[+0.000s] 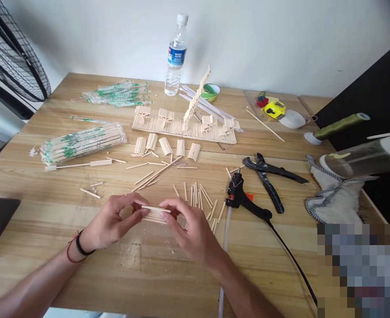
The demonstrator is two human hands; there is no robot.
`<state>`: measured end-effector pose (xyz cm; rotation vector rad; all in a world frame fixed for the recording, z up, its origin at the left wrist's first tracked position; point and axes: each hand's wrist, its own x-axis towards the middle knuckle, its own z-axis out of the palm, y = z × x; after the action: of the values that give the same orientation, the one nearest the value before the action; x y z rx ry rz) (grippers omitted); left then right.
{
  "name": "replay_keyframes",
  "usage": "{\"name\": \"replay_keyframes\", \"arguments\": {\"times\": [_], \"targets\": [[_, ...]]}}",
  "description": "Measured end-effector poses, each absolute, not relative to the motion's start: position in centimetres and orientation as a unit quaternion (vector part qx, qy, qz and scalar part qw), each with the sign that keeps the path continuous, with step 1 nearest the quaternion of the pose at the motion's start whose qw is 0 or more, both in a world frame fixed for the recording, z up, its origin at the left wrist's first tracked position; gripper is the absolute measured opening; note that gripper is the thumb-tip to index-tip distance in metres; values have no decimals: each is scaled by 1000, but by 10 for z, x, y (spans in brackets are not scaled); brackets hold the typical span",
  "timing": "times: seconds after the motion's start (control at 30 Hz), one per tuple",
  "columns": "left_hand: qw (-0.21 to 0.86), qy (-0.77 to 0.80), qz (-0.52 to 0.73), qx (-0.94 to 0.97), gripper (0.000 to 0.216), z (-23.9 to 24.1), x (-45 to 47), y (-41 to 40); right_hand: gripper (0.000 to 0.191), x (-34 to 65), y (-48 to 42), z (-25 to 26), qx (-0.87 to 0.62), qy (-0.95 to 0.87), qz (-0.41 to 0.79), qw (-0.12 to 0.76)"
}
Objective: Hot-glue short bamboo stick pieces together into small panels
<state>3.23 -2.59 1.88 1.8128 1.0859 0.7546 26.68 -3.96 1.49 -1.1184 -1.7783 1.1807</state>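
My left hand (110, 223) and my right hand (188, 229) meet over the front middle of the wooden table (168, 282). Both pinch the ends of a small flat panel of short glued sticks (155, 214), with one loose stick lying across its top. Several cut stick pieces (198, 196) lie scattered just beyond my right hand. A black hot glue gun (239, 196) rests to the right of them, its cable running toward the front edge.
Further back stands a stick model on a slatted base (184, 128), with small stick panels (166, 145) before it. Wrapped chopstick packs (82, 143) lie left, black cutters (269, 179) right, a water bottle (175, 55) at the back. A fan (12, 53) stands far left.
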Motion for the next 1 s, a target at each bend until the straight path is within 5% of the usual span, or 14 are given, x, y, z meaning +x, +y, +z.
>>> {"name": "replay_keyframes", "arguments": {"times": [1.0], "targets": [[434,428,343,715,10,15,29,-29,14,269,-37,16,-454,-644,494,369]]}}
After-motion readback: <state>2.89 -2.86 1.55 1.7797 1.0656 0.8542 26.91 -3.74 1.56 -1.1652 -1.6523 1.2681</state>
